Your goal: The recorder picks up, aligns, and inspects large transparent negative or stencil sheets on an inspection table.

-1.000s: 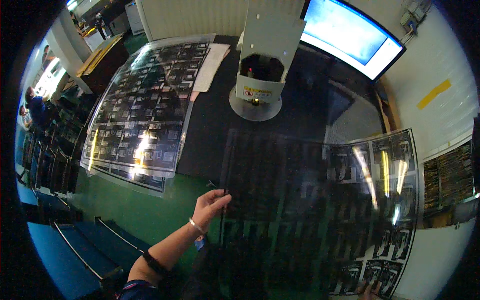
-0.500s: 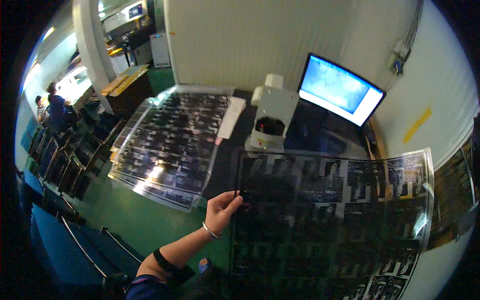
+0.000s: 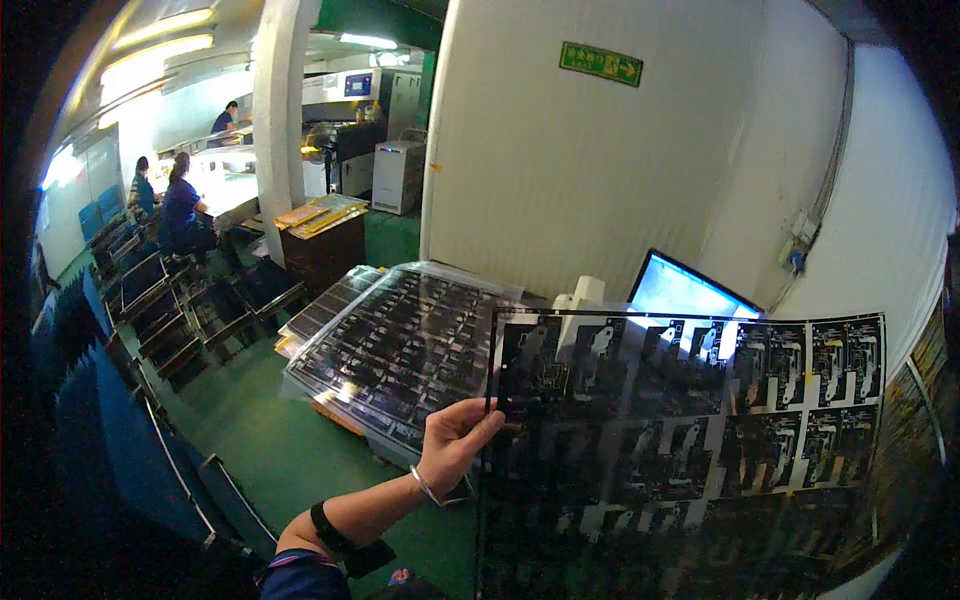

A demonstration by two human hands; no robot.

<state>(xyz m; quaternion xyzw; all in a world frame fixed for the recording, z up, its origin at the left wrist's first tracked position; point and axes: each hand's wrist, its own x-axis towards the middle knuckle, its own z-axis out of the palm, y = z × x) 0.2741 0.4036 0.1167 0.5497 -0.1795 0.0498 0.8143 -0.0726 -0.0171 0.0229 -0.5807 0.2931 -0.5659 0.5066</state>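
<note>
My left hand [image 3: 458, 450], with a silver bracelet at the wrist and a black band on the forearm, pinches the left edge of a large dark film sheet [image 3: 670, 450]. The sheet is partly see-through and printed with rows of circuit-like patterns. It hangs spread out before me across the lower right. My right hand does not show. A stack of similar patterned films [image 3: 400, 340] lies on a table beyond my left hand. Through the sheet's upper part shows the lower edge of a lit monitor [image 3: 690, 288]; a white device [image 3: 585, 292] stands partly hidden behind it.
Black racks [image 3: 190, 310] stand on the green floor [image 3: 250, 420] at left, beside blue panels [image 3: 130, 440]. Yellow-edged boards [image 3: 320, 215] lie on a dark cabinet by a white pillar [image 3: 280, 110]. Several people, one a seated person [image 3: 185, 210], are far left. A pale wall [image 3: 600, 160] stands behind.
My view has tilted up, bringing the wall sign and more of the far room into sight. The film sheet now stands more upright and covers the monitor's lower part. My left hand keeps its pinch.
</note>
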